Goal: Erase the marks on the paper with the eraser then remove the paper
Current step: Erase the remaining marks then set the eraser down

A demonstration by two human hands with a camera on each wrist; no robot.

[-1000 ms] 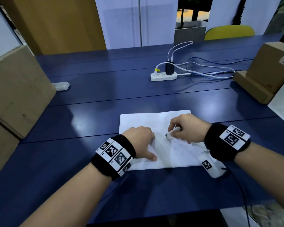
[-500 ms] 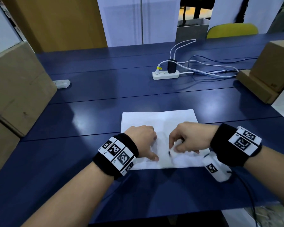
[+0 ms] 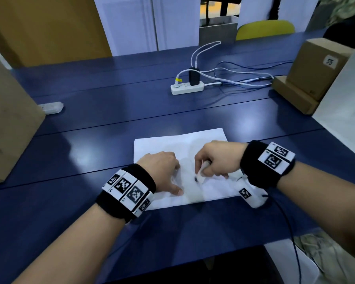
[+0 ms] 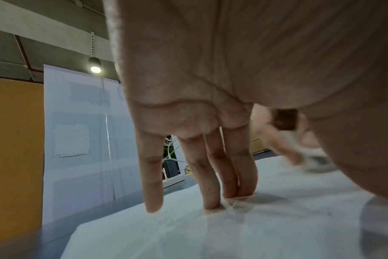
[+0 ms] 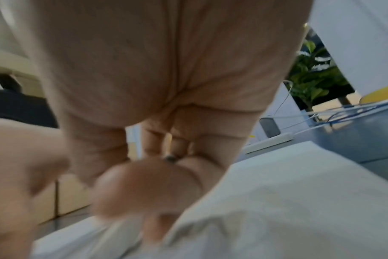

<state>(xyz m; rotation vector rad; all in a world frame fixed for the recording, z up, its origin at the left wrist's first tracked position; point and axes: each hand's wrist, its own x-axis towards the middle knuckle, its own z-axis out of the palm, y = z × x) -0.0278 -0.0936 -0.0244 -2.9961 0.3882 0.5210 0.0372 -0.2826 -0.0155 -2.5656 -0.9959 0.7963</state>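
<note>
Pressing straight fingers (image 4: 210, 189) on the paper (image 3: 178, 144), the left hand (image 3: 160, 171) steadies it. Just beside it, the right hand (image 3: 215, 158) pinches the eraser (image 3: 201, 175), tip against the sheet. Beyond both hands on the blue table (image 3: 90, 140) lies a power strip (image 3: 187, 88).

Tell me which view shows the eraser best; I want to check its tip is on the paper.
The head view: the eraser shows whole in the right hand, dark tip down on the paper. The left wrist view catches it only as a blur. In the right wrist view, the fingers hide nearly all of it.
</note>
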